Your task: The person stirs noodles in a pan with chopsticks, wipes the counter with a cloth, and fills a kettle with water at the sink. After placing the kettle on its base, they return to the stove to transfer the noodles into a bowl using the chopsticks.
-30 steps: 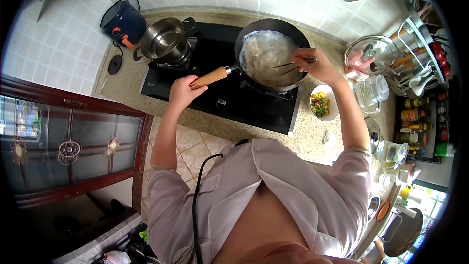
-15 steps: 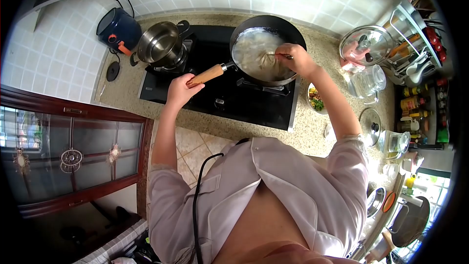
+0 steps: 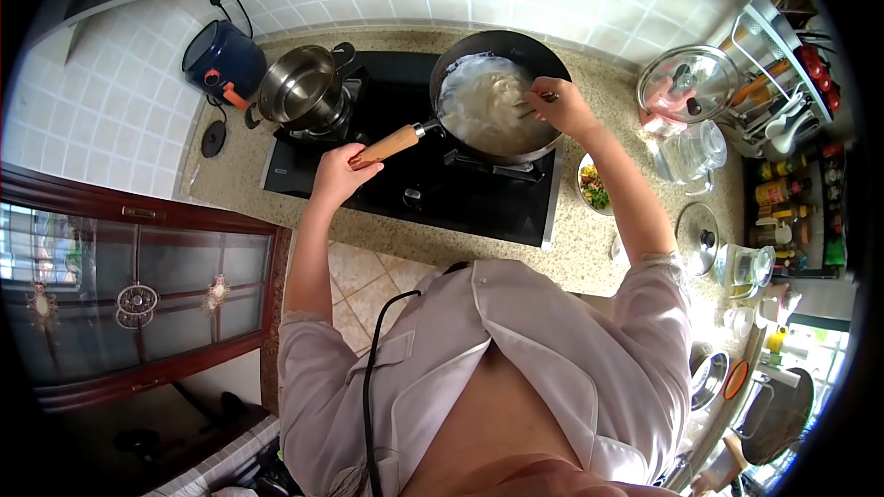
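Note:
My left hand is closed around the wooden handle of a dark wok on the right burner. Whitish, thick liquid with a swirled surface fills the wok's bottom. Over the wok's right side, my right hand grips what looks like a whisk; its metal handle end shows above the fingers and its lower end is in the mixture. A bowl of chopped colourful vegetables sits on the counter below my right forearm.
A steel pot stands on the left burner of the black hob, beside a dark blue appliance. At right are a glass-lidded pink pot, a glass pitcher, a glass lid and a utensil rack.
My right hand has shifted slightly right with the whisk, and the mixture's surface has swirled into new folds. My left hand stays on the handle; the wok has moved very slightly.

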Motion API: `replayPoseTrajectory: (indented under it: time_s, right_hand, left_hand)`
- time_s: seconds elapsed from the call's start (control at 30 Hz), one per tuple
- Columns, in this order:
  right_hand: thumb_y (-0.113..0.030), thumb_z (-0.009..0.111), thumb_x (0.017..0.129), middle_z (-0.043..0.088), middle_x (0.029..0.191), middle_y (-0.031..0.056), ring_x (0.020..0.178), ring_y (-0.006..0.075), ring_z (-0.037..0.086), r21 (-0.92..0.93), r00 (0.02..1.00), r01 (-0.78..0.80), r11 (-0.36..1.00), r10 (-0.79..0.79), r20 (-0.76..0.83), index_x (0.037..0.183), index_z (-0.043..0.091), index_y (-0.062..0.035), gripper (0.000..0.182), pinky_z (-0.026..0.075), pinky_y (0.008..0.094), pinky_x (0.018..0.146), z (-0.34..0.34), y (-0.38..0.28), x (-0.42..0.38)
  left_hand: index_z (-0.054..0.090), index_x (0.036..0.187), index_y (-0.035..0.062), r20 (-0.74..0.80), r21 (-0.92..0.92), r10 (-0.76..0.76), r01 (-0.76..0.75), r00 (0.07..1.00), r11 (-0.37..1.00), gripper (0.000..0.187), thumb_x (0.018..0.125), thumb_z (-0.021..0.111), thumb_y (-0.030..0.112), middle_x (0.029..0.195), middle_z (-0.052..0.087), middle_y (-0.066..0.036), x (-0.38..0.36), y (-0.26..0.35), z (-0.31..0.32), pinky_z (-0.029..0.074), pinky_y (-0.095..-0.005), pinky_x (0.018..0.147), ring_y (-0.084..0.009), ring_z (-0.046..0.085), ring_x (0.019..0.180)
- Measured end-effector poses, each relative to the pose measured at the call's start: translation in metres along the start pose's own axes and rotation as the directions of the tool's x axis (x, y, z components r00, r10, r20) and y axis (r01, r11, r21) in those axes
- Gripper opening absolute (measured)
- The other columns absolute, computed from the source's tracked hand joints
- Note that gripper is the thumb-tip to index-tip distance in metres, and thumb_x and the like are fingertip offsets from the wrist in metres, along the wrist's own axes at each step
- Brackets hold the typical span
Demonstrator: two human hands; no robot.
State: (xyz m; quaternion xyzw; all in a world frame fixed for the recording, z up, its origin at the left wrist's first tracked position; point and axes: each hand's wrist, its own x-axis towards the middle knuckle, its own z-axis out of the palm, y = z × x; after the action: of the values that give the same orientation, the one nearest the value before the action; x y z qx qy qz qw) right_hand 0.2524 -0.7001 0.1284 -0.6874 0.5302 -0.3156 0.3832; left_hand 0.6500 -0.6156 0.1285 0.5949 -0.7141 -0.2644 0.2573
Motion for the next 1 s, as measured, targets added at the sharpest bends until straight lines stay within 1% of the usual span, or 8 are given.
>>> replayPoseTrajectory:
  time_s: [0.1,0.23,0.47,0.53,0.6,0.67,0.8,1.0]
  right_hand:
    - [-0.015,0.062,0.088,0.062,0.073,0.0041,0.065,0.0103,0.060,0.197,0.994,-0.103,0.975,0.093,0.057,0.086,0.063,0.0007,0.016,0.051,0.0253,0.060,-0.001,-0.015,-0.005]
    - [-0.015,0.061,0.089,0.063,0.075,0.0043,0.063,0.0102,0.060,0.224,0.994,-0.098,0.970,0.083,0.076,0.087,0.063,0.0005,0.016,0.051,0.0252,0.059,-0.005,-0.035,-0.015]
    - [-0.006,0.059,0.089,0.064,0.080,0.0053,0.072,0.0119,0.060,0.157,0.946,0.017,0.987,-0.067,0.319,0.093,0.062,0.0003,0.008,0.050,0.0259,0.064,0.011,-0.048,-0.023]
    - [-0.003,0.062,0.083,0.066,0.082,0.0100,0.071,0.0187,0.063,0.044,0.862,0.392,0.919,-0.383,0.332,0.091,0.065,0.0001,0.009,0.051,0.0290,0.066,0.021,-0.029,-0.013]
    - [-0.006,0.063,0.081,0.066,0.086,0.0123,0.077,0.0261,0.064,-0.063,0.869,0.425,0.903,-0.388,0.308,0.090,0.066,-0.0044,0.010,0.051,0.0336,0.069,0.020,-0.020,-0.006]
    - [-0.013,0.063,0.081,0.065,0.087,0.0122,0.080,0.0307,0.063,-0.392,0.879,0.474,0.789,-0.447,0.163,0.088,0.067,-0.0096,0.009,0.050,0.0373,0.069,0.015,-0.014,-0.003]
    - [-0.020,0.062,0.082,0.063,0.086,0.0115,0.081,0.0328,0.062,-0.579,0.928,0.317,0.751,-0.371,0.027,0.089,0.066,-0.0127,0.011,0.050,0.0407,0.069,-0.007,-0.034,-0.013]
    - [-0.018,0.062,0.083,0.064,0.084,0.0138,0.078,0.0341,0.062,-0.471,0.930,0.290,0.833,-0.361,-0.065,0.088,0.064,-0.0057,0.014,0.049,0.0404,0.068,-0.043,-0.046,-0.031]
  left_hand:
    - [0.064,0.087,-0.0009,-0.014,-0.023,-0.020,0.019,1.000,1.000,0.028,0.072,0.078,0.019,0.071,0.064,-0.012,-0.003,0.005,0.000,0.046,-0.0286,0.058,-0.0165,0.060,0.060]
    - [0.064,0.087,-0.0009,0.009,-0.032,-0.019,0.019,1.000,0.999,0.028,0.072,0.077,0.018,0.070,0.063,-0.012,-0.002,0.000,0.001,0.045,-0.0287,0.058,-0.0158,0.059,0.060]
    - [0.064,0.087,-0.0007,-0.006,0.010,-0.003,0.003,1.000,1.000,0.027,0.073,0.077,0.018,0.068,0.062,-0.011,-0.005,0.005,0.000,0.045,-0.0283,0.058,-0.0171,0.058,0.058]
    - [0.064,0.088,-0.0005,-0.013,0.008,-0.001,0.001,1.000,1.000,0.027,0.073,0.077,0.018,0.068,0.062,-0.011,-0.006,0.006,0.001,0.045,-0.0283,0.058,-0.0173,0.058,0.059]
    - [0.064,0.089,-0.0004,-0.015,0.018,-0.035,0.035,0.999,0.999,0.028,0.073,0.077,0.018,0.070,0.062,-0.011,-0.007,0.008,0.000,0.045,-0.0285,0.058,-0.0170,0.059,0.060]
    - [0.064,0.090,-0.0006,-0.022,-0.012,-0.025,0.025,0.999,1.000,0.028,0.073,0.077,0.017,0.071,0.063,-0.011,-0.008,0.004,0.001,0.046,-0.0282,0.059,-0.0165,0.059,0.061]
    - [0.063,0.094,-0.0013,-0.034,-0.068,0.001,-0.003,0.999,0.998,0.030,0.073,0.077,0.015,0.074,0.064,-0.010,-0.012,-0.001,-0.001,0.048,-0.0272,0.062,-0.0155,0.060,0.064]
    - [0.062,0.101,-0.0019,-0.049,-0.095,0.032,-0.037,0.998,0.995,0.033,0.075,0.075,0.013,0.086,0.066,-0.012,-0.019,-0.003,-0.003,0.048,-0.0273,0.066,-0.0167,0.062,0.073]
